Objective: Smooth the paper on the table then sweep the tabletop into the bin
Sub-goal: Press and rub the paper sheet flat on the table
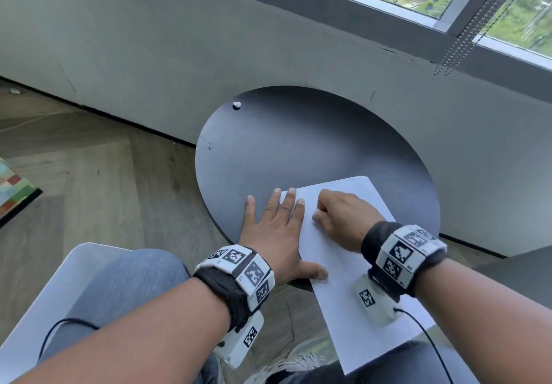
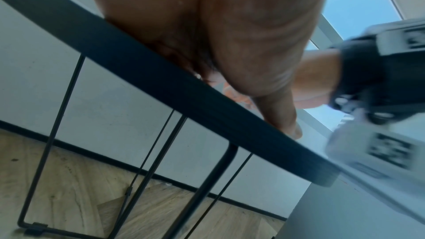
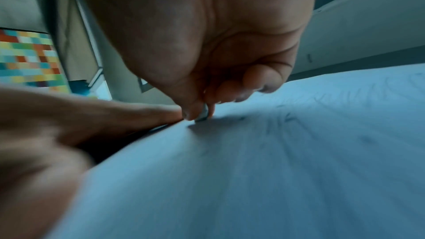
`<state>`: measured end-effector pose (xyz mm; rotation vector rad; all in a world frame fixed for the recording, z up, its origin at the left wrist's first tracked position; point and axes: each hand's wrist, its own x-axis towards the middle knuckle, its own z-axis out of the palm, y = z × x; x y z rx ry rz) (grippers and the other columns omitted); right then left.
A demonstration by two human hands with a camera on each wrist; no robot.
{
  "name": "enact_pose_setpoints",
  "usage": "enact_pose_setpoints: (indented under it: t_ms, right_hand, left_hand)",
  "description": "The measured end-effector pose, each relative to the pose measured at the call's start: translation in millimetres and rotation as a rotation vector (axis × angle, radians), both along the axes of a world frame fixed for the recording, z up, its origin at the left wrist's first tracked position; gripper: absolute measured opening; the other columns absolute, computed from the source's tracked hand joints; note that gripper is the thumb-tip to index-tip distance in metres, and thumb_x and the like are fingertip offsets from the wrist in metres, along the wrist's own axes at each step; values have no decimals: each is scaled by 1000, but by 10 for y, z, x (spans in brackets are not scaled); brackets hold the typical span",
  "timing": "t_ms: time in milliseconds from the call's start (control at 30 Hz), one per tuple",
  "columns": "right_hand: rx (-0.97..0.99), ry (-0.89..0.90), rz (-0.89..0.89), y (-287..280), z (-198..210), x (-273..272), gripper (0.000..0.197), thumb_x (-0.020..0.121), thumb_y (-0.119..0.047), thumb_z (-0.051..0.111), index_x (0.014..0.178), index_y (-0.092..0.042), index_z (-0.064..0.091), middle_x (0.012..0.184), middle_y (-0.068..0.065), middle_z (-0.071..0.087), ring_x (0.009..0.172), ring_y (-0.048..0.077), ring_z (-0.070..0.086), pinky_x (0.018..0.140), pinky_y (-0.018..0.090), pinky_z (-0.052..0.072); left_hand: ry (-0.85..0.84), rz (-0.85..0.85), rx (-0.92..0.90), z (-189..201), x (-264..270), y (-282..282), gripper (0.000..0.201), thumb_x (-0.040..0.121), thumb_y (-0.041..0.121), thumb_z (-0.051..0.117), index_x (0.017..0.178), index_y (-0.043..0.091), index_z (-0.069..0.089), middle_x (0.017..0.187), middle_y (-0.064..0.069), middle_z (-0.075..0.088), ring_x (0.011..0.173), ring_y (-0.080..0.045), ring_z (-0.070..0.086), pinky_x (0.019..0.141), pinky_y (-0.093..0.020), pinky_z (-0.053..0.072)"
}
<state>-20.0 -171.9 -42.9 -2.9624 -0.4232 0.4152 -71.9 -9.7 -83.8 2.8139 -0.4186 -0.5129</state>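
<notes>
Left hand (image 1: 273, 231) lies flat w/ straight fingers, grip open, half on the round black surface (image 1: 298, 138) and half on the paper (image 1: 352, 261), prob. to pin the sheet, which overhangs the near edge. Right hand (image 1: 340, 219) has a closed grip, pinching a small pale scrap (image 3: 202, 115) just above the paper, prob. debris for the bin (not in view). Another white crumb (image 1: 236, 105) sits at the far rim; no readable writing, only b/w marker squares on the wristbands (image 1: 406, 252).
</notes>
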Motion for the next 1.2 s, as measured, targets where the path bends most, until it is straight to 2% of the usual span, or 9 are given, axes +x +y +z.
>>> enact_pose_setpoints:
  t_ms: [100,200,333,433,533,767,867,1067,1200]
  right_hand:
    - [-23,-19,-157,-20,1,309,17,96,-33,44,95,-17,50,99,2,60,92,25,52,76,36,44]
    - [-41,-17,-187,-14,21,407,18,96,-30,43,98,-14,51,102,6,60,93,27,51,75,35,43]
    - [5,14,-25,37,23,59,15,95,-33,47,91,-19,49,90,-4,56,86,21,50,71,34,38]
    - [10,42,105,65,25,-312,16,95,-34,47,89,-19,47,86,-4,56,81,20,50,72,37,43]
    - [5,57,126,72,29,-330,17,95,-34,46,87,-20,46,85,-5,56,81,21,51,75,40,47]
    - [-49,-27,-159,70,13,353,18,96,-33,44,95,-16,49,98,3,58,89,27,51,78,37,45]
    - [-90,1,-197,83,25,463,19,96,-32,43,99,-15,49,106,7,59,90,28,50,81,37,44]
    - [-55,4,0,137,59,-114,15,96,-33,44,91,-20,46,90,-4,52,86,22,50,75,37,44]
    - [-29,43,106,201,61,-526,15,97,-31,43,88,-19,43,83,-4,47,79,22,48,71,38,44]
  left_hand:
    - [8,3,-5,5,-2,-3,135,66,97,43,160,20,-15,166,2,-27,151,-21,-30,115,-67,-16]
    - [6,7,-9,6,-4,5,135,66,98,43,160,20,-15,166,2,-28,151,-21,-31,116,-67,-16]
    - [-12,9,-17,17,-9,9,133,68,96,44,160,19,-13,167,2,-26,152,-21,-29,116,-66,-17]
    - [-27,8,-22,6,-20,-2,132,70,93,46,160,18,-13,167,1,-25,152,-21,-29,116,-67,-16]
    - [-28,6,-22,-3,-25,2,131,71,93,46,160,17,-14,167,1,-25,152,-21,-29,116,-67,-15]
    - [-3,11,-20,-2,-18,15,137,66,97,44,160,18,-15,166,-1,-27,151,-20,-30,116,-66,-16]
    - [-9,27,-24,9,-31,14,138,65,97,45,160,17,-15,166,-5,-28,151,-21,-31,116,-64,-17]
    - [-21,26,-18,-4,-25,13,136,67,95,46,160,16,-13,166,-7,-27,152,-23,-29,117,-64,-15]
    - [-52,26,-21,-19,-22,19,119,79,80,45,160,14,-13,167,-8,-26,152,-24,-29,118,-64,-13]
